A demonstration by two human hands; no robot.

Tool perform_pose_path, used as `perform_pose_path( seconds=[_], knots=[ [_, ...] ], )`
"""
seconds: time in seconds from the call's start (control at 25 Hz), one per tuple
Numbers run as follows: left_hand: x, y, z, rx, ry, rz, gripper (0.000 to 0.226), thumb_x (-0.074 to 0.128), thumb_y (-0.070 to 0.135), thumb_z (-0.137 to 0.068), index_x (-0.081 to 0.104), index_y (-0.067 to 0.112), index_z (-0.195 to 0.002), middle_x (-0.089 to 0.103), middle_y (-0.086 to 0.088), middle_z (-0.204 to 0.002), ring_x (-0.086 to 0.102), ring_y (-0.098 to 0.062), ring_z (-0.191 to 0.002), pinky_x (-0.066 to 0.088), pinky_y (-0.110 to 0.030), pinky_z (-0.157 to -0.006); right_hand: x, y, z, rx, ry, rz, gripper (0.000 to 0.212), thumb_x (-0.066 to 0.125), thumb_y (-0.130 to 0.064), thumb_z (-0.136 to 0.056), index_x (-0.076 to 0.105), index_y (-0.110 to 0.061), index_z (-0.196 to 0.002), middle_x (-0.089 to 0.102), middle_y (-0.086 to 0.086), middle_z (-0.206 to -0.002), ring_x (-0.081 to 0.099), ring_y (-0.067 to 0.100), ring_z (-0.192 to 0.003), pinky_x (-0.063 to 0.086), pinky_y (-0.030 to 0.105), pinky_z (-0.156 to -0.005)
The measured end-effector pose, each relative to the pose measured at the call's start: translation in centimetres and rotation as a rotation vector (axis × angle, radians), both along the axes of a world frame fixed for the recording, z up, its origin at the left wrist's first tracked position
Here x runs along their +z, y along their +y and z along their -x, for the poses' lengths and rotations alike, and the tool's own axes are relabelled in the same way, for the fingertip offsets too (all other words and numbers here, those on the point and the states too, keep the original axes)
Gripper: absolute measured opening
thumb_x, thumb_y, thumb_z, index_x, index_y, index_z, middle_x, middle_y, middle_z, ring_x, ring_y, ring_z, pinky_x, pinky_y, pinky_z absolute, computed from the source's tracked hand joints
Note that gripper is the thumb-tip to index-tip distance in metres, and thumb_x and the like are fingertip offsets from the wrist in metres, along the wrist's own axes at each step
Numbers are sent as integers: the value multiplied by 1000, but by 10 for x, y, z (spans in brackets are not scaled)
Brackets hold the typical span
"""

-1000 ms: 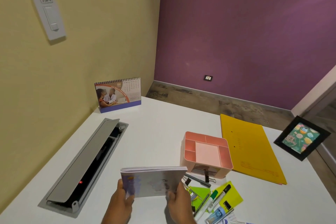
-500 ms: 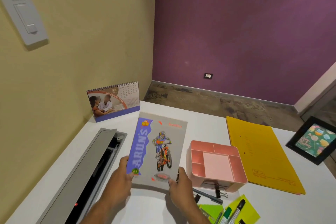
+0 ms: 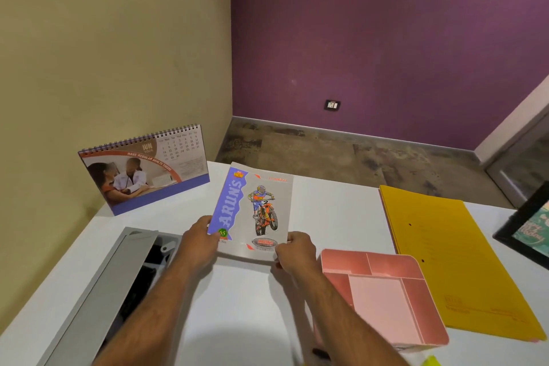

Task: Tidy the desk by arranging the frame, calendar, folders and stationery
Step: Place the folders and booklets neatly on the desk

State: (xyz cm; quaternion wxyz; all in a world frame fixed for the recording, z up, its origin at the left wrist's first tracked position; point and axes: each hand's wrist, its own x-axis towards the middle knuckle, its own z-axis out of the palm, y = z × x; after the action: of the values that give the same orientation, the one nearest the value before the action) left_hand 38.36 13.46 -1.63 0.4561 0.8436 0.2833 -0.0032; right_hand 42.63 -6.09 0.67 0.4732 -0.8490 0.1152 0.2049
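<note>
**Both hands on one notebook, centre frame**

Count: 1 notebook (image 3: 255, 211), 1 desk calendar (image 3: 145, 168) mid-left, 1 yellow folder (image 3: 457, 258) right, 1 pink organiser (image 3: 383, 294) lower right, 1 picture frame (image 3: 528, 229) right edge, cut off. Left hand (image 3: 197, 242) pinches notebook's lower-left corner, right hand (image 3: 295, 252) pinches lower-right; forearms extended over white desk (image 3: 332, 211). Can't tell if it touches the desk.

Office: white desk (image 3: 335, 211) w/ cable tray (image 3: 118, 282), desk calendar (image 3: 145, 169), folders (image 3: 454, 258).
</note>
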Motion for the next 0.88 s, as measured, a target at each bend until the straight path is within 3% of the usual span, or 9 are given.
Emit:
perform_pose_path(
  seconds=[0.28, 0.36, 0.44, 0.64, 0.88],
  knots=[
    [-44, 12, -32, 43, 48, -110, 18, 58, 19, -93, 61, 10, -109, 65, -7, -103, 58, -29, -88, 42, -32, -71, -35, 15, -28, -48, -12, 79, 13, 61, -9, -67, 70, -13, -75, 74, 9, -82, 71, 31, -74, 61, 43, -68],
    [-54, 15, -31, 64, 40, -110, 21, 62, 26, -92, 63, 14, -109, 64, -13, -107, 61, -29, -85, 49, -34, -71, -38, 16, -26, -48, -46, 107, 9, 64, -12, -68, 70, -12, -75, 74, 7, -83, 69, 30, -75, 59, 34, -65],
    [-57, 12, -27, 98, 40, -101, 25, 64, 33, -92, 62, 17, -110, 59, -12, -110, 63, -25, -85, 55, -37, -74, -37, 15, -24, -26, -78, 176, 4, 67, -14, -76, 68, -12, -79, 74, 6, -91, 64, 27, -75, 47, 23, -58],
    [-53, 4, -14, 96, 82, -241, 49, 58, 54, -90, 53, 14, -119, 46, -11, -117, 60, -25, -90, 55, -36, -73, -33, 13, -17, 37, -147, 319, 24, 66, -25, -84, 63, -8, -101, 66, 7, -108, 64, 27, -95, 42, 26, -67],
    [-14, -15, 15, -44, -35, -504, 58, 51, 63, -88, 49, 19, -126, 56, -7, -117, 56, -27, -104, 53, -40, -78, 4, 4, -1, 157, -407, 358, 43, 61, -28, -90, 49, -14, -128, 53, 6, -124, 51, 24, -117, 50, 35, -87]
  ],
)
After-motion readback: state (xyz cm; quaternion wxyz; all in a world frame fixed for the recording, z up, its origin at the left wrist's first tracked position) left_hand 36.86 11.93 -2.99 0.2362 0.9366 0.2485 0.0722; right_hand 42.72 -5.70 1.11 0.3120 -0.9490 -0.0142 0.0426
